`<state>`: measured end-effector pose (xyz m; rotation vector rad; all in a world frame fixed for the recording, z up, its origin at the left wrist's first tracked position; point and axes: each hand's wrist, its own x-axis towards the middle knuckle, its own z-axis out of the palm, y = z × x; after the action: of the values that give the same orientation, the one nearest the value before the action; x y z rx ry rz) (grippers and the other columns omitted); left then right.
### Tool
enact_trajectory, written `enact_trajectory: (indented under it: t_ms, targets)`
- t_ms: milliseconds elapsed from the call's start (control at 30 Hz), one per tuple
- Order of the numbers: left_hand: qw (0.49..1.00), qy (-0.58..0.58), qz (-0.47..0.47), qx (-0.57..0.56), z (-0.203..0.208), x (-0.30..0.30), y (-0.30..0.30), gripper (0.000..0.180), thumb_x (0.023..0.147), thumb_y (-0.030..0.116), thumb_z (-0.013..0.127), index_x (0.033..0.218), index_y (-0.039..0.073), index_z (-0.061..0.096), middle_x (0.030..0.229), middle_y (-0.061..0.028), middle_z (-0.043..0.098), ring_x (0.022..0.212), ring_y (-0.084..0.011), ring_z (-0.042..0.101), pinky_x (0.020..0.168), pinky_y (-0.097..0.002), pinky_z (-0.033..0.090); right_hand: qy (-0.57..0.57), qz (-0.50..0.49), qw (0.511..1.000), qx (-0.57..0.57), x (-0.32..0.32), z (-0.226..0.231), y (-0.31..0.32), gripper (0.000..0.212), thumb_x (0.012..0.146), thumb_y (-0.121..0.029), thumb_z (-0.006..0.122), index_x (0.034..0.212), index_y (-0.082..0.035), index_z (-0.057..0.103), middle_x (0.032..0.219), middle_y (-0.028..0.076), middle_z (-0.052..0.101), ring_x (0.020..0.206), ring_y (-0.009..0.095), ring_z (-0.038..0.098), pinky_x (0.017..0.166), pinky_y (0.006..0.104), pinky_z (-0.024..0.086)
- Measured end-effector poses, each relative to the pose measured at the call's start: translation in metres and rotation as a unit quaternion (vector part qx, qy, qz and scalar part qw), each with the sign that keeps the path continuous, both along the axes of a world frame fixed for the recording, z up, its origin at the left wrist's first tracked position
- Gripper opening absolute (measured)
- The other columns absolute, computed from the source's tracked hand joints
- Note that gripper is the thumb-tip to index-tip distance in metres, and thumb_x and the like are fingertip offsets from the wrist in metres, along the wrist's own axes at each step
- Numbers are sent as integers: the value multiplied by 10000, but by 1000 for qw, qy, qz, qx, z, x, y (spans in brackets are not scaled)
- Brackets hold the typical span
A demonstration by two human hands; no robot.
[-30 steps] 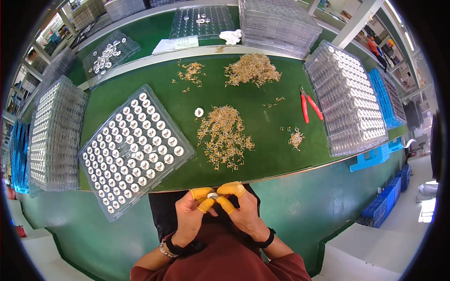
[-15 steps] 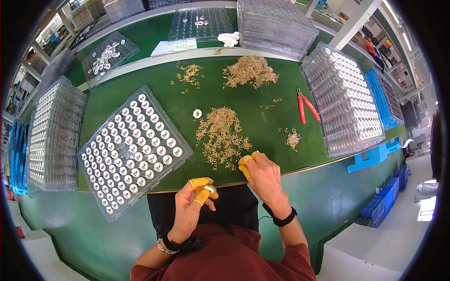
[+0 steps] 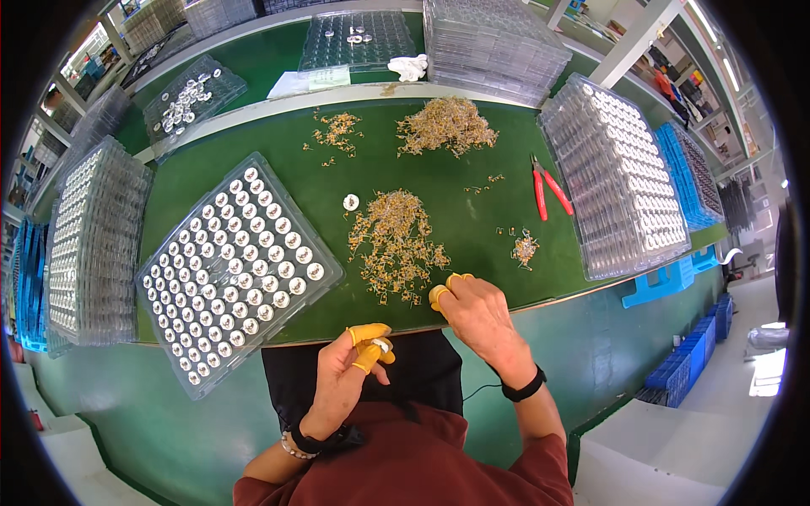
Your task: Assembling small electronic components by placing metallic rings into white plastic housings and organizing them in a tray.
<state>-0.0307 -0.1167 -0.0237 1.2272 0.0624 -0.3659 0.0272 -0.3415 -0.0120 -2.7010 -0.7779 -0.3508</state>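
My left hand [image 3: 344, 364], with yellow finger cots, pinches a small white round part [image 3: 382, 344] just off the table's near edge. Yellow cots also cover fingertips of my right hand [image 3: 474, 310], which is by the near right side of a loose pile of small wire-legged orange components [image 3: 395, 244]. Its fingers are bent together, and whatever they may hold is hidden. One white disc [image 3: 351, 202] lies alone at the pile's left. Farther left, a clear plastic tray [image 3: 331, 271] carries rows of similar white discs with small parts at their centres.
Red-handled cutters [image 3: 552, 192] lie at the right, beside tall stacked trays of white discs [image 3: 620, 177]. More components form a far heap [image 3: 447, 126] and a small cluster [image 3: 525, 249]. Another tray stack [image 3: 97, 244] stands left. Empty clear trays [image 3: 498, 51] are piled behind.
My right hand has shifted slightly nearer and its fingers stay bent at the pile's edge. The white part in my left hand is turned a little. The whole view has moved slightly.
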Motion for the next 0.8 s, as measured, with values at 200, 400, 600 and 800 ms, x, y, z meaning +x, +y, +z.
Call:
enact_trajectory:
  t_ms: [200,400,600,800]
  targets:
    - [999,33,5,-19,-2,-3,-3,167,902,-27,592,1068,-40,592,937,-94,637,758,-125,620,572,-242,538,89,-4,984,155,-12,-1,9,123,776,-5,638,845,-23,538,756,109,534,679,283,574,605,383,484]
    - [999,31,-19,-33,-1,-3,-2,138,888,-9,628,1020,-40,602,887,-89,650,730,-127,627,561,-243,535,294,-51,817,493,-51,-10,35,127,829,24,640,932,-7,573,819,61,639,691,134,627,619,261,496]
    - [998,40,-12,-50,0,-6,-1,142,883,3,641,1013,-44,608,891,-93,653,727,-133,628,558,-239,531,268,-60,809,520,-60,-13,50,113,822,15,645,904,-17,575,794,42,612,639,110,563,575,243,453]
    - [999,21,-16,-27,-2,-7,2,158,878,41,654,999,-53,614,878,-112,662,718,-159,650,531,-260,557,267,-69,806,524,-65,-21,56,126,809,8,657,895,-25,572,780,42,587,631,116,540,574,243,443]
